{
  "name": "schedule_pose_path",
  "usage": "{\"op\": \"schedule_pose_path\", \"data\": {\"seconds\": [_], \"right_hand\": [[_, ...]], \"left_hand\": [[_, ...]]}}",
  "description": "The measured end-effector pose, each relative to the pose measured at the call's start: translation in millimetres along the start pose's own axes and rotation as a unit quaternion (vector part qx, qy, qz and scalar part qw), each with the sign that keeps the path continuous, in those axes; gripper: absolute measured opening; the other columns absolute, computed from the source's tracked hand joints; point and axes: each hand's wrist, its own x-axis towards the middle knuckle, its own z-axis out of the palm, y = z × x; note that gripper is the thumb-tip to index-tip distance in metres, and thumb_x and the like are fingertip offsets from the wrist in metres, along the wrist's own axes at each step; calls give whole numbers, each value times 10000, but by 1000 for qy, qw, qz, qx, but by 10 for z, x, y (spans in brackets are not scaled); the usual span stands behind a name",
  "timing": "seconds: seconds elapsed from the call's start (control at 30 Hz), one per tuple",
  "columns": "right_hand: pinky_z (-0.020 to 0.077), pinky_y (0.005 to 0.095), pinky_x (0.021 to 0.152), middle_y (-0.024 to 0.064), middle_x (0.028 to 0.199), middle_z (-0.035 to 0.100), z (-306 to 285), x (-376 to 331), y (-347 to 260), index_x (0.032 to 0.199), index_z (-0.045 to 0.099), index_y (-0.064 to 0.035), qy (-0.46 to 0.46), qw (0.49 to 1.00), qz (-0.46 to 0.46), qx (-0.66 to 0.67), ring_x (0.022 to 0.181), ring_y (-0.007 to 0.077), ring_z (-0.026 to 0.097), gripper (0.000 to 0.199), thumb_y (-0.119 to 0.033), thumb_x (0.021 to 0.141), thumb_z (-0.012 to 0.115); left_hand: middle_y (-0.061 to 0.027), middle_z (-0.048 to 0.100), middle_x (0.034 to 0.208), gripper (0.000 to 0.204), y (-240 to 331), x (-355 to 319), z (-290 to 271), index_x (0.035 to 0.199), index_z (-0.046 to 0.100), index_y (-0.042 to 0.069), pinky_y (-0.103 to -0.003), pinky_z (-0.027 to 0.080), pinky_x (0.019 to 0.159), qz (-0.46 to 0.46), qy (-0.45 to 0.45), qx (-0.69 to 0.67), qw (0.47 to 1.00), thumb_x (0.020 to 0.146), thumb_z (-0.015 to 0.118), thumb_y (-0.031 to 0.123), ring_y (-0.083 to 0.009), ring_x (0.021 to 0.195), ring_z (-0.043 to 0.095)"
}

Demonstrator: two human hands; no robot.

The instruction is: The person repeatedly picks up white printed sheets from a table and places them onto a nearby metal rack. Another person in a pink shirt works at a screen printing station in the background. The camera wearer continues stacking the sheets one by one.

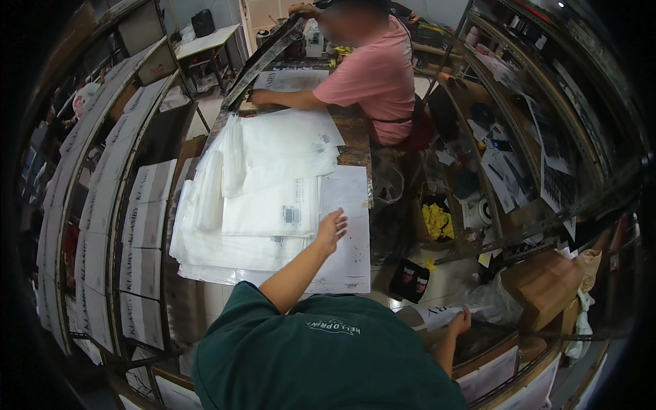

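Observation:
My left hand (331,231) reaches over the table with its fingers apart and nothing in them. Beneath and beside it lie a flat white board (345,263) and a stack of thin whitish translucent bags (263,208) with small printed marks. Low at my right side, my right hand (462,321) is closed on the edge of a white sheet with dark lettering (437,316); whether it is paper or a bag I cannot tell. Across the table a co-worker in a pink shirt (372,75) has one hand on a raised screen frame (266,58) and the other by a printed sheet (294,80).
Racks on the left hold rows of printed white sheets (143,256). Cluttered shelves (506,157) line the right side. Near them stand a box with yellow crumpled material (437,220), a black item (410,280) on the floor, and a brown carton (543,283). Racks also stand by my right arm.

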Motion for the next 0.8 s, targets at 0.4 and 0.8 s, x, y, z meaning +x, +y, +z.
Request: {"op": "schedule_pose_path", "data": {"seconds": [0.4, 0.8], "right_hand": [[415, 274, 783, 138, 1011, 546, 11, -116, -381, 1011, 541, 34, -34, 998, -40, -39, 882, 202, 524, 280, 41, 770, 398], [387, 281, 846, 87, 1073, 540, -273, -378, -728, 1093, 519, -24, 62, 990, -73, -100, 986, 200, 507, 414, 52, 687, 499]], "left_hand": [[-126, 381, 1232, 1030, 1191, 1026, -718, 1348, 131, 39, -211, 427, 665, 146, 22, -219, 965, 657, 560, 670, -175, 878, 487], [-119, 535, 1066, 373, 316, 1984, 141, 1179, 424, -38, -282, 462, 790, 114, 33, -41, 992, 889, 456, 193, -187, 902, 534]]}}
